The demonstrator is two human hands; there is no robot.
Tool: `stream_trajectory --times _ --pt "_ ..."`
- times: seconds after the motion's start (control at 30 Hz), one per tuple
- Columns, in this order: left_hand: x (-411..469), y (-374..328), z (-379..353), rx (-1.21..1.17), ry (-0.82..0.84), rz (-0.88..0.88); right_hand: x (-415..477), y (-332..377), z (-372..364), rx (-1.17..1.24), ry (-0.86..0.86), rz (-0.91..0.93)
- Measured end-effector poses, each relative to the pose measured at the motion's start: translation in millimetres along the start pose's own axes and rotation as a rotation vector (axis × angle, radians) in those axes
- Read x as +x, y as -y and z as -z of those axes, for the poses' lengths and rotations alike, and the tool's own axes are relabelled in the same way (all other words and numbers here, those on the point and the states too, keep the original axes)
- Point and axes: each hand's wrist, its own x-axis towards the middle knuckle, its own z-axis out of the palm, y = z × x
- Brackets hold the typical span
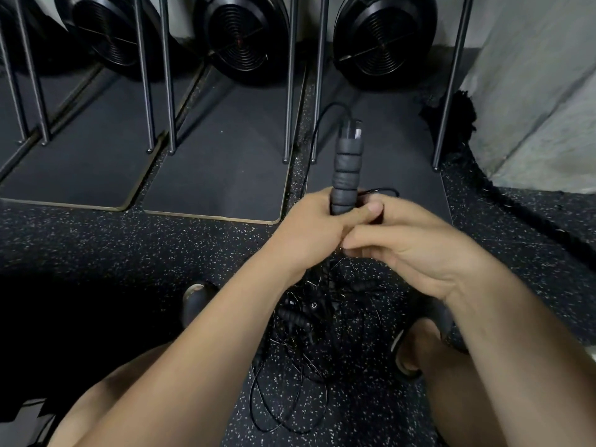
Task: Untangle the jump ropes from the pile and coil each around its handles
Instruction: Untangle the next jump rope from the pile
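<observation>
Above the pile (306, 317) on the floor (129, 253) between your feet (416, 346), your left hand (309, 227) grips the base of a handle (346, 166), held upright, its cord (317, 127) looping off the top. Your right hand (416, 250) curls against the left; whether it pinches cord cannot be told.

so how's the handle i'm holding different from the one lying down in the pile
The held handle stands upright, gripped at its lower end by the left hand; the pile handle lies on the floor, untouched. The held handle's cord arcs freely from its top; the pile handle sits among tangled cords. The held handle looks grey in the light; the pile handle looks black in shadow. Both have ribbed grips.
</observation>
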Motion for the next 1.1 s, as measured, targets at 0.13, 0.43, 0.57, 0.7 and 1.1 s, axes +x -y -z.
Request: stream_trajectory --times 0.13,0.43,0.57,0.7,1.1 --pt "0.6 -4.1 6.6 0.336 -0.010 -0.015 5.4 -5.5 8.7 0.142 0.031 -0.079" --pt "-1.4 -3.0 15.5 0.531 0.211 -0.083 18.9 -13.5 -17.4 0.480 -0.218 -0.223" --pt "2.6 -2.0 29.0 0.186 0.111 0.033 22.7 -8.9 -7.1 0.428 -0.408 -0.089" --pt "5.1 -3.8 32.4 -0.067 -0.034 -0.012 17.6 -18.7 -15.4 0.243 -0.342 -0.023" --pt "4.5 -0.3 26.8 -0.648 -0.100 -0.083 28.9 -35.5 -34.8 -0.190 -0.346 0.026"
